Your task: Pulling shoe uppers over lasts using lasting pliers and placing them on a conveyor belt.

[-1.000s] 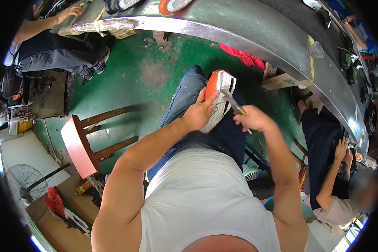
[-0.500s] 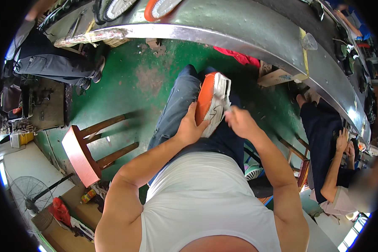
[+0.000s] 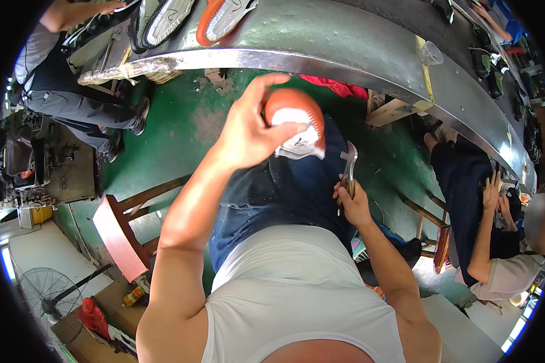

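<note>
Red wooden stool (image 3: 118,233): on the green floor, well left of the fingers. Left hand (image 3: 248,130): raised, fingers wrapped around an orange-and-white shoe (image 3: 297,124), thumb pressed across its white side; the shoe sits just right of the palm, above the lap. Metal pliers (image 3: 347,172): below the shoe, upright. Right hand (image 3: 352,202): fingers curled tight about the plier handles. Curved metal bench (image 3: 345,42): beyond both hands.
</note>
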Motion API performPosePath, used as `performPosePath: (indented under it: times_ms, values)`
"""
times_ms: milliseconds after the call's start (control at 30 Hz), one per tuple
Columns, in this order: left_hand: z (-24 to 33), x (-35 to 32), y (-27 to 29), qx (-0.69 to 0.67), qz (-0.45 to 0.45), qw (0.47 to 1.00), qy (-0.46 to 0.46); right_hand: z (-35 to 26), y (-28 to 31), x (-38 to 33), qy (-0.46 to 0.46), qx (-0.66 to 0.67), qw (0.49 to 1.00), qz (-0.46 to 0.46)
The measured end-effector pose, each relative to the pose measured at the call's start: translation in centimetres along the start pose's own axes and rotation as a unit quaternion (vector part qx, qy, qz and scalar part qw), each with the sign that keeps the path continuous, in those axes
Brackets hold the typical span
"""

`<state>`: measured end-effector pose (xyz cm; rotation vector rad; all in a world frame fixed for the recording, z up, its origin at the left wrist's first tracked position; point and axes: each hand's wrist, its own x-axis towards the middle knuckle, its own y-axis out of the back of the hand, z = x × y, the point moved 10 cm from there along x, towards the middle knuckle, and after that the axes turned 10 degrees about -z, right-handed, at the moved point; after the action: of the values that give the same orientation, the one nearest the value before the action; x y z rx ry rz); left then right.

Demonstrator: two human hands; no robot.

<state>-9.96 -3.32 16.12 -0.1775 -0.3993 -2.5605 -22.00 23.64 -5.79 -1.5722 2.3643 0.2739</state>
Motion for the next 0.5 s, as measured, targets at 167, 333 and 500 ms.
performPosePath:
  times_ms: [167,333,500]
  values:
    - [-7.8,5.1,-2.3,0.06,-0.049,0.967,0.245,-4.3,0.3,0.0,-0.026,-0.133,0.989,-0.059]
    - [-25.2,-5.0,-8.9,-0.248,0.015,0.866,0.433,-8.9,-2.6,0.4,-0.019,-0.339,0.917,-0.21]
    - [-22.8,-12.2,-12.8,-0.479,0.027,0.792,0.378,-10.8,-4.6,2.3,0.08,-0.396,0.882,-0.244]
